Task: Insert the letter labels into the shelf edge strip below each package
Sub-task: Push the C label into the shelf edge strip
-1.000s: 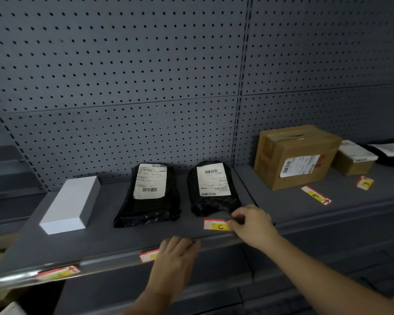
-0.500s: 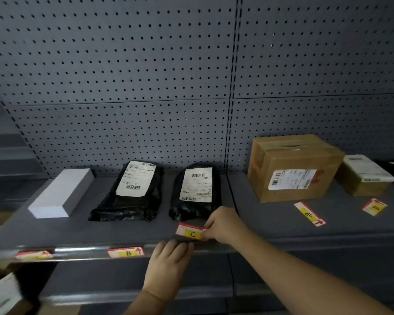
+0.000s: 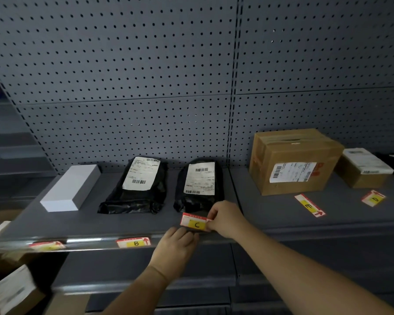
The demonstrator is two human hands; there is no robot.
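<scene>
So, mid-frame, just below centre: right hand (image 3: 225, 220) pinching the right end of the C label (image 3: 195, 223) between thumb and fingers, card lying tilted on the shelf lip right in front of the second black bag (image 3: 199, 185). Left hand (image 3: 175, 245) flat against the shelf edge strip (image 3: 89, 243) just under it, fingers curled onto the lip, holding nothing, looks like bracing or prying the strip open. Can't tell whether the card's bottom edge has caught the channel yet, probably not.

Left of that, B label (image 3: 134, 242) already sitting in the strip under the first black bag (image 3: 134, 186), and another red-and-yellow label (image 3: 47, 245) further left under the white box (image 3: 71, 188), letter too blurry to read. Right side of the frame: E label (image 3: 309, 205) and D label (image 3: 373, 198) loose on the shelf top, by the big cardboard box (image 3: 291, 160) and the small box (image 3: 362, 169).

Tips for doing this bit well: level the card first, feed the lower edge into the bottom groove, then press the top in behind the upper lip. Better to flex it slightly than force it, thin card creases easily. Centre it under the bag, clear of B.
</scene>
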